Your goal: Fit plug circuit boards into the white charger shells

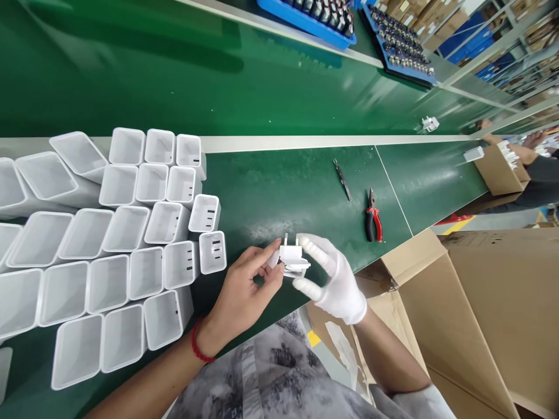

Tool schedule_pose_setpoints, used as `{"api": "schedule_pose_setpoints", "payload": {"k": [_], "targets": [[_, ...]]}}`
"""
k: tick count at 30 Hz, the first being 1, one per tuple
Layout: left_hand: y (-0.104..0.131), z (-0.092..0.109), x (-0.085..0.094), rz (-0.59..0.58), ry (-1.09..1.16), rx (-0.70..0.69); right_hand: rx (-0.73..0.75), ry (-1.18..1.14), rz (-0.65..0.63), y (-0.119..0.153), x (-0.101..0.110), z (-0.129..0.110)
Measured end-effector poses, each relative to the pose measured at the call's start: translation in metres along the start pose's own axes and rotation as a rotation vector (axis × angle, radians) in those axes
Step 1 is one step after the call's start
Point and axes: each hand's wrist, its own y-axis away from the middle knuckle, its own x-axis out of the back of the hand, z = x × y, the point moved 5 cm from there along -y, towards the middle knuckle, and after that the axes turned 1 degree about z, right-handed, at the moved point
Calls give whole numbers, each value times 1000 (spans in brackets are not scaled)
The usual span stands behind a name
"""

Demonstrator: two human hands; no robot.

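My bare left hand, with a red cord on the wrist, pinches a white plug piece between thumb and fingers. Two metal prongs on this piece point away from me, and white parts sit at its near side; their detail is too small to make out. My right hand wears a white glove. Its thumb and fingers are spread apart at the right side of the plug piece; whether a fingertip touches it I cannot tell. To the left stand rows of white open-topped housings, several with slots in the bottom.
Red-and-black pliers and tweezers lie on the green bench. A large cardboard box stands open at right. Blue trays of parts sit on the upper shelf, near a white plug. Another person's arm reaches a box.
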Motion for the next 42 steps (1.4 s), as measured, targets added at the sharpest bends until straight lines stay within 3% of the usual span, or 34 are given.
{"api": "schedule_pose_setpoints", "payload": {"k": [2, 4, 8, 10, 13, 17, 24, 28, 31, 35, 39, 42], "targets": [[1, 1, 0, 8, 1, -38, 0, 61, -14, -1, -6, -2], [2, 2, 1, 6, 25, -86, -124, -45, 32, -5, -8, 2], [6, 6, 0, -16, 101, -205, -439, -673, 181, -13, -5, 18], [7, 7, 0, -13, 76, -236, -530, -948, 177, -19, -7, 21], [7, 2, -2, 0, 18, -196, -584, -1178, 142, -27, -11, 21], [6, -3, -2, -10, 4, -147, -601, -1274, 149, -34, -17, 20], [6, -7, -6, -22, -12, -147, -630, -1240, 123, -41, -21, 21], [8, -8, -8, -38, -50, -153, -652, -1023, 137, -56, -15, 27], [11, -6, -10, -53, -143, -192, -559, -743, 127, -88, -7, 32], [11, -2, -13, -68, -262, -260, -345, -202, 138, -161, 4, 35], [10, -6, -16, -52, -370, -298, -211, 41, 166, -245, 0, 34], [8, -13, -22, -37, -433, -334, -147, 327, 237, -291, -10, 29]]}}
